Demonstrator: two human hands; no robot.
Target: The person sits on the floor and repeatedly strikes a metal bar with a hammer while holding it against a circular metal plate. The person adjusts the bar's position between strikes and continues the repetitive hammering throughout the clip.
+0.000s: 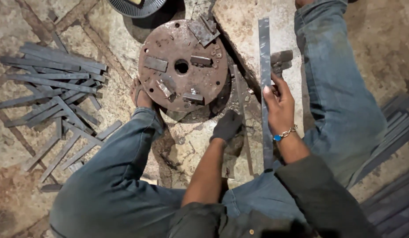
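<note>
Where the view began at the left, I noted a loose heap of flat metal strips [54, 94] lying on the stone floor [19, 207], well apart from both hands. Right of it stood a rusty round plate [182, 66] with a centre hole and several small blocks fixed to its face; a bare foot rested against its lower left edge. My left hand [227, 125], in a dark glove, was curled downward just below the plate, beside a thin rod [242, 119] lying on the floor; I could not tell whether it gripped anything. My right hand [279, 103], bare and wearing a chain bracelet, was closed around a long flat steel strip [265, 88], held roughly upright in the frame, its upper end beside a hammer head [280, 61]. More strips [390, 132] lay at the far right. I judged the step in hand to be presenting this strip to the plate; any next move would call for steadying its lower end.
</note>
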